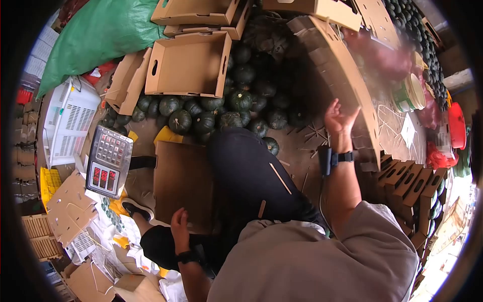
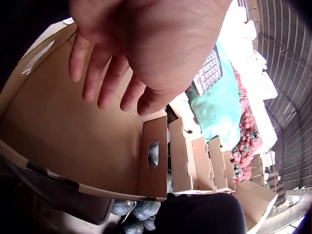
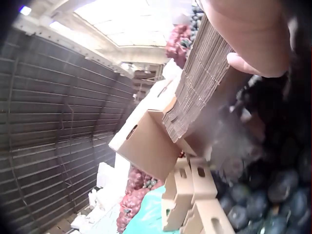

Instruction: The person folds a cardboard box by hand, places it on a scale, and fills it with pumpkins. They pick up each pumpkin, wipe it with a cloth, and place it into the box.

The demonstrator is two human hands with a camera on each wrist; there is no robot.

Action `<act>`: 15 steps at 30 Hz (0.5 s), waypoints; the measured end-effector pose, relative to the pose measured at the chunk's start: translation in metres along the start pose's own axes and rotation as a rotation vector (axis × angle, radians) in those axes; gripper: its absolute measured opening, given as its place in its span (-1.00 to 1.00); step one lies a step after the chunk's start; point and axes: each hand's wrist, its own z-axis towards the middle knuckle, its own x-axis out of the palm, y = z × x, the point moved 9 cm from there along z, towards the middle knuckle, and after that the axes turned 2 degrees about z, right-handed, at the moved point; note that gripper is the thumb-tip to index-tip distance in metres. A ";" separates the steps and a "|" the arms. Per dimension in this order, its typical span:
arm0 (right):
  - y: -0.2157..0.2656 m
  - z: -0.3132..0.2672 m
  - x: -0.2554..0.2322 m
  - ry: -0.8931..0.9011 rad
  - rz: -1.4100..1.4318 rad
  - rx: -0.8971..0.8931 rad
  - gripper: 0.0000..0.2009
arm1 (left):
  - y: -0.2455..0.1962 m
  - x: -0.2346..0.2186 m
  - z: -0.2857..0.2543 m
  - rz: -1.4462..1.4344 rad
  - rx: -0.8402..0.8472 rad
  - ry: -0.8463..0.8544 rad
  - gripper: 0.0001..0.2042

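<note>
An open cardboard box (image 1: 183, 186) lies in front of the scale, its inside bare. Over its near edge hovers my left hand (image 1: 180, 231), fingers loosely extended and holding nothing; the left wrist view shows the same hand (image 2: 151, 44) above the box interior (image 2: 73, 117). My right hand (image 1: 340, 123) is raised beside a tall stack of flat cardboard (image 1: 347, 75), fingers spread, palm up. In the right wrist view that hand (image 3: 258, 39) is near the stack's layered edges (image 3: 200, 78); whether it touches them I cannot tell. Dark green pumpkins (image 1: 241, 100) are heaped ahead.
A digital scale (image 1: 108, 161) stands at the left, beside a white crate (image 1: 70, 121). Beyond it are a green sack (image 1: 100, 40) and empty cardboard trays (image 1: 188, 65). Folded boxes (image 1: 412, 186) stand at the right, and a white bucket (image 1: 408, 93) is behind the cardboard stack.
</note>
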 end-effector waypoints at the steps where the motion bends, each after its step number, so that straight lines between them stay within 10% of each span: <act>1: 0.022 0.005 0.017 -0.001 -0.037 -0.071 -0.28 | 0.002 -0.001 0.001 0.013 0.007 0.001 -0.72; 8: 0.082 0.050 0.033 0.009 -0.172 -0.166 -0.20 | 0.017 0.007 0.016 0.059 0.033 0.019 -0.73; 15: -0.033 0.068 -0.106 -0.092 -0.389 -0.033 -0.25 | 0.017 0.015 0.015 0.156 0.001 0.053 -0.72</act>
